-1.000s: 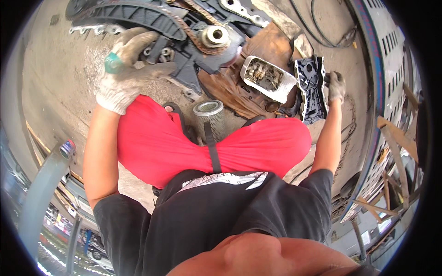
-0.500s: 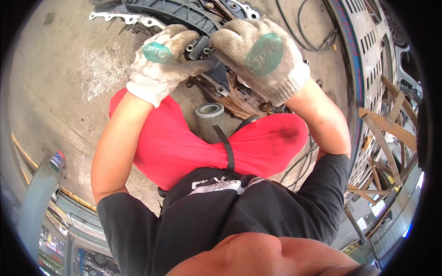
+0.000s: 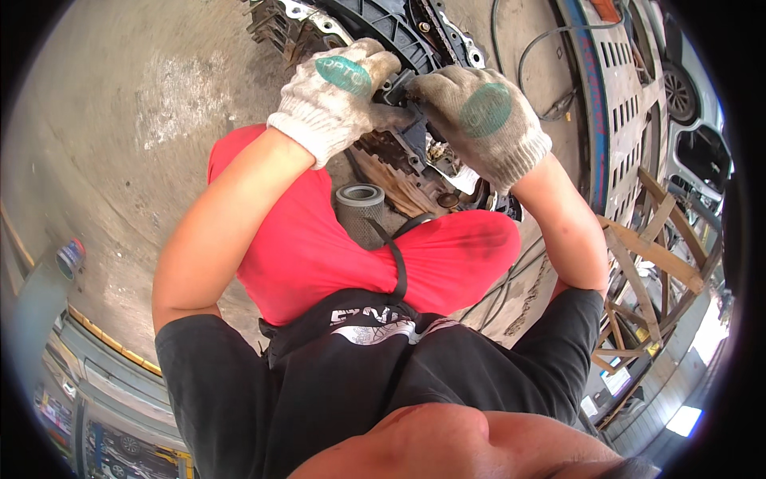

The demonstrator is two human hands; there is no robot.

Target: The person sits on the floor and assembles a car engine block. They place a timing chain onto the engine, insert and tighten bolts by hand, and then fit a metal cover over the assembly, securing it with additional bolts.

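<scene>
Both my hands wear knit work gloves, whitish and soiled, each with a green oval patch on its back. With bent fingers, my left hand (image 3: 339,92) grips the left side of a small black part (image 3: 394,93) on the engine. Just across from it, my right hand (image 3: 483,120) closes on the part's right side. Much of the piece is hidden by the gloves. Beyond them runs a curved, ribbed black cover (image 3: 384,22) between metal flanges with bolt holes. A dark bracket-like piece (image 3: 412,148) extends toward me beneath the fingers.
A cylindrical mesh filter (image 3: 360,209) stands upright on the concrete floor (image 3: 104,152) between my red-clad knees. Brown cardboard (image 3: 399,177) lies beside the engine. At right are a perforated metal frame (image 3: 618,104), a black cable (image 3: 523,56) and a wooden stand (image 3: 654,247).
The engine sits farther right in the picture, as the view has shifted. Both hands have stayed on the black part, with the left hand turned more to the right.
</scene>
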